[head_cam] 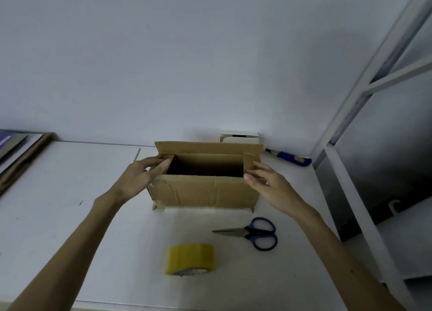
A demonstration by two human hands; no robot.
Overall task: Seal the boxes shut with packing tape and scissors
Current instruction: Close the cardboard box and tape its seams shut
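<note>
A brown cardboard box [201,191] stands on the white table [58,205] with its top open and its far flap upright. My left hand [140,177] touches the box's small left flap with fairly straight fingers. At the box's right end my right hand [264,182] touches the small right flap, which stands up. A roll of yellowish packing tape [190,259] lies on the table in front of the box. Blue-handled scissors [254,233] lie shut to the right of the tape, blades pointing left.
Behind the box, by the wall, sit a small white box [239,136] and a blue-handled tool [292,158]. Flat boards and cardboard [16,154] are stacked at the far left. A white metal shelf frame [364,193] stands along the table's right side.
</note>
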